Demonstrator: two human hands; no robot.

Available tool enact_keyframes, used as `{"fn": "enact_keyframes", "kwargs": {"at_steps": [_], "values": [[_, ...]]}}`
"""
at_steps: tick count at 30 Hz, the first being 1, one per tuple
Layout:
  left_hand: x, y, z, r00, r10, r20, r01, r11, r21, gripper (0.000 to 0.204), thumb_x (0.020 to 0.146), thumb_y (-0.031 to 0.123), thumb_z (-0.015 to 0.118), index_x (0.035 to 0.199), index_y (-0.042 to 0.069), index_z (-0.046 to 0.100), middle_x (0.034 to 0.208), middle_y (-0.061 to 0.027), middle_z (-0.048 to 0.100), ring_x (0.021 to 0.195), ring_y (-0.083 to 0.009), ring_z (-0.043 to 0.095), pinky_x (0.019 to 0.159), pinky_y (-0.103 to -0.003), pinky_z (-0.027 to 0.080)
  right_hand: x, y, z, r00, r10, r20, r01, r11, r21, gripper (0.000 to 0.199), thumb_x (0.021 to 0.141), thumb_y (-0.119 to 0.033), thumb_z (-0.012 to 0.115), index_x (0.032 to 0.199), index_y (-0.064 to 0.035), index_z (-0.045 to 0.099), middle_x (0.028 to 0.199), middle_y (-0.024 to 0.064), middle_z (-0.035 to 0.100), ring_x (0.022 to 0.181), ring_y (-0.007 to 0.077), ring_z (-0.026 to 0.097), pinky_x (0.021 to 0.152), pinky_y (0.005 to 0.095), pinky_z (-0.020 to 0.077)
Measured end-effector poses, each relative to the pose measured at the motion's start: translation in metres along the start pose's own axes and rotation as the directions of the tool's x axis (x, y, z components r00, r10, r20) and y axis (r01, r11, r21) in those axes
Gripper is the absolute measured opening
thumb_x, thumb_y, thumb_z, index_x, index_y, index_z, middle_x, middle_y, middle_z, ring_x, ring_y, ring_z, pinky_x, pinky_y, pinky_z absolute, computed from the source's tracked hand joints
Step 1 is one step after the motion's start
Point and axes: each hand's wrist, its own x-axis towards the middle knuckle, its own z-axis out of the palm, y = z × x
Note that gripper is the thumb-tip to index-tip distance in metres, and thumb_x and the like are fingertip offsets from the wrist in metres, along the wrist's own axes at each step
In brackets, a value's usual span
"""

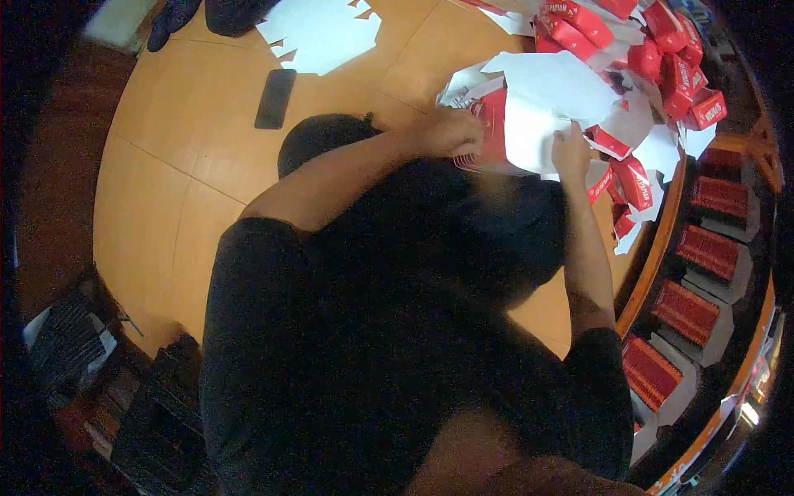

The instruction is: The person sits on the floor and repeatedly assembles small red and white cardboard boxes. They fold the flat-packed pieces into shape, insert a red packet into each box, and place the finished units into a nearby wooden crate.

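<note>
Both my hands are on a flat carton blank (529,124), red on one side and white on the other, lying on the round wooden table (165,207). My left hand (451,132) grips its red left edge with fingers curled. At the blank's white right edge, my right hand (571,153) pinches it. A dark head and a black-shirted torso fill the middle of the view and hide the near part of the blank. A heap of folded red boxes (662,58) and loose white blanks lies just beyond my hands.
A black phone (275,97) lies on the table to the left, with white flat blanks (322,33) beyond it. A dark rounded object (318,140) sits by my left forearm. Trays of stacked red pieces (711,252) line the right side. Dark clutter (74,339) lies at lower left.
</note>
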Motion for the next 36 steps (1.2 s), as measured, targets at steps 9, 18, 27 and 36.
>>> {"fn": "enact_keyframes", "kwargs": {"at_steps": [9,18,27,36], "values": [[0.002,0.004,-0.005,0.999,0.034,0.014,-0.034,0.999,-0.007,0.021,0.088,0.027,0.066,0.086,0.007,0.064,0.091,-0.0109,0.064,0.092,-0.0314,0.062,0.086,-0.045,0.048,-0.037,-0.046,-0.037,0.818,-0.425,-0.388,0.546,0.787,0.288,0.019,0.087,-0.023,0.065,0.097,-0.0059,0.064,0.090,0.0142,0.063,0.091,0.0353,0.060,0.081,0.0458,0.0472],[-0.002,0.003,-0.003,1.000,-0.008,0.003,0.008,0.995,-0.102,0.012,0.085,0.020,0.064,0.083,0.008,0.063,0.088,-0.0103,0.063,0.088,-0.0322,0.061,0.083,-0.043,0.049,-0.099,-0.095,-0.026,0.835,-0.542,-0.093,0.546,0.796,0.262,0.015,0.083,-0.017,0.069,0.079,-0.0028,0.065,0.080,0.0123,0.062,0.074,0.0329,0.060,0.068,0.0428,0.0484],[-0.005,-0.001,0.000,0.993,0.117,0.012,-0.118,0.989,0.095,0.014,0.086,0.024,0.064,0.089,0.010,0.063,0.095,-0.0072,0.060,0.093,-0.0289,0.060,0.084,-0.044,0.048,-0.093,-0.111,-0.028,0.842,-0.492,0.221,0.474,0.871,0.128,0.028,0.089,-0.032,0.061,0.087,-0.0052,0.071,0.084,0.0135,0.068,0.080,0.0364,0.065,0.074,0.0466,0.0510],[-0.002,0.011,-0.009,0.994,0.069,0.088,-0.089,0.965,0.246,0.024,0.078,0.021,0.066,0.099,0.008,0.062,0.101,-0.0084,0.059,0.098,-0.0292,0.058,0.089,-0.042,0.048,-0.027,-0.139,-0.019,0.925,-0.343,0.164,0.270,0.897,0.350,0.035,0.092,-0.034,0.056,0.084,-0.0043,0.072,0.080,0.0237,0.067,0.078,0.0429,0.066,0.073,0.0495,0.0529]]}}
